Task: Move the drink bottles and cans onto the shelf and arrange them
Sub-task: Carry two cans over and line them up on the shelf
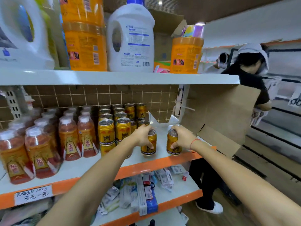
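My left hand (143,136) grips a gold drink can (149,148) that stands on the white shelf board (161,149) with an orange front edge. My right hand (182,136) grips a second gold can (171,146) a little to the right, also upright on the board. To the left of both, stacked gold cans (114,126) fill rows toward the back. Further left stand several orange drink bottles (68,137) with white caps.
A cardboard box (216,115) sits at the shelf's right end, and a person (250,75) stands behind it. Detergent jugs (132,38) and orange tubs (84,35) crowd the upper shelf. Small packets (143,191) litter the lower shelf.
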The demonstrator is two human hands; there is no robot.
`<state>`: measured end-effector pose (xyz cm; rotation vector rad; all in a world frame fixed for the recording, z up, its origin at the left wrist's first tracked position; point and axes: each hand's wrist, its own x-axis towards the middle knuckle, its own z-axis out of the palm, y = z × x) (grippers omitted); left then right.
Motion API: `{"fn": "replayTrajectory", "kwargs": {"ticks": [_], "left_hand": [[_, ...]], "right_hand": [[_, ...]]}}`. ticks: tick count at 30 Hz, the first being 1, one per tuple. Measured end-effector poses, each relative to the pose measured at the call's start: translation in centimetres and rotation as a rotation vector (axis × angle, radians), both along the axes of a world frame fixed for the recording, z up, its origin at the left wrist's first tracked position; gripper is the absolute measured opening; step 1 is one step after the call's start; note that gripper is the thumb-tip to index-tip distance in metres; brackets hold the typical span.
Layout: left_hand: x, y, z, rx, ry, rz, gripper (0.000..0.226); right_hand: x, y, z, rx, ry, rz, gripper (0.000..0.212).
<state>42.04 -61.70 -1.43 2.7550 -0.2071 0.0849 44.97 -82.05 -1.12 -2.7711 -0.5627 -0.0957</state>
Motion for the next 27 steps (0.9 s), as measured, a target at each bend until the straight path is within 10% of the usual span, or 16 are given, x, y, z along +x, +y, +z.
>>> {"fn": "replayTrajectory", "kwargs": {"ticks": [27], "left_hand": [[3.9, -1.1, 1.1, -0.017, -0.014, 0.247, 0.083]], "right_hand": [[7.9, -0.8, -0.5, 0.011, 0.030, 0.210, 0.094]]}}
